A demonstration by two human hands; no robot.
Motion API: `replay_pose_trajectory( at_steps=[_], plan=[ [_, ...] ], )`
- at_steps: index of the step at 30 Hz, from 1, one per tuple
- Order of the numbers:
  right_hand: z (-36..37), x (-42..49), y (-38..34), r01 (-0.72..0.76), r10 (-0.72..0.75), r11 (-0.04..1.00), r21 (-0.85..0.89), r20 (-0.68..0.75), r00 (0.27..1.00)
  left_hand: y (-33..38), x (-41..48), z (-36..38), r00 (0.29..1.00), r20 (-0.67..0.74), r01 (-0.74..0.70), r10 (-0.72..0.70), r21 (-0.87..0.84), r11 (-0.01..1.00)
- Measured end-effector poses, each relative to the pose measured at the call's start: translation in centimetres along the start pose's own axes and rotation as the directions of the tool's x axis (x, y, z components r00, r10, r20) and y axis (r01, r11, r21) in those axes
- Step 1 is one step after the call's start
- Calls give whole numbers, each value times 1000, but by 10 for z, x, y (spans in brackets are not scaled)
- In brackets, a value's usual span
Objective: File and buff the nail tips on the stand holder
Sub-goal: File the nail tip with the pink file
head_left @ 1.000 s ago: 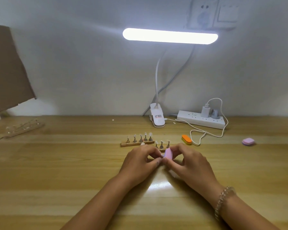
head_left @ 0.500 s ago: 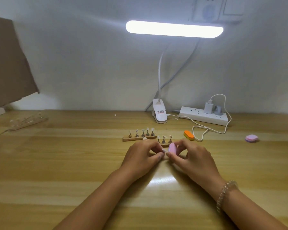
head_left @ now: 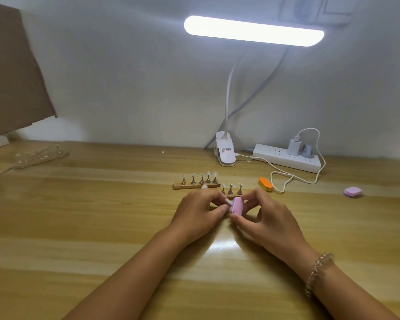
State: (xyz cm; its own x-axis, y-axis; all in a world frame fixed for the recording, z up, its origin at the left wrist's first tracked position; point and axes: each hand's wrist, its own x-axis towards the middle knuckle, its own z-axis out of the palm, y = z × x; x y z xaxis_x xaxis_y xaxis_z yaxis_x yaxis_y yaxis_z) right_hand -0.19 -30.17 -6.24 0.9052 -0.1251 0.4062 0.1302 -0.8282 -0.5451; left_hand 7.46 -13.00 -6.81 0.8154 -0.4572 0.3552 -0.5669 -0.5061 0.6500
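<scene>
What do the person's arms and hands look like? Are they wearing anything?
Both arms are bare as far as the picture shows, with no sleeves in view. The right hand has a bracelet of small, pale, shiny round beads on its wrist. The left hand and its wrist wear nothing that shows. I see no gloves or rings on either hand.

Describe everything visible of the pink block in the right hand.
The pink block is small and foam-like, with rounded corners and a purple layer on its left side. It stands on edge, pink face toward the camera. The right hand pinches it, thumb below and fingers above. Its purple side meets a white nail tip that the left hand pinches.
</scene>
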Motion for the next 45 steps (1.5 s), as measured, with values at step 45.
replay_pose_trajectory(
  at_steps=[45],
  plan=[
    [0,7,-1,21,-20,999,26,-54,998,-5,2,0,998,69,11,-4,-94,996]
  ],
)
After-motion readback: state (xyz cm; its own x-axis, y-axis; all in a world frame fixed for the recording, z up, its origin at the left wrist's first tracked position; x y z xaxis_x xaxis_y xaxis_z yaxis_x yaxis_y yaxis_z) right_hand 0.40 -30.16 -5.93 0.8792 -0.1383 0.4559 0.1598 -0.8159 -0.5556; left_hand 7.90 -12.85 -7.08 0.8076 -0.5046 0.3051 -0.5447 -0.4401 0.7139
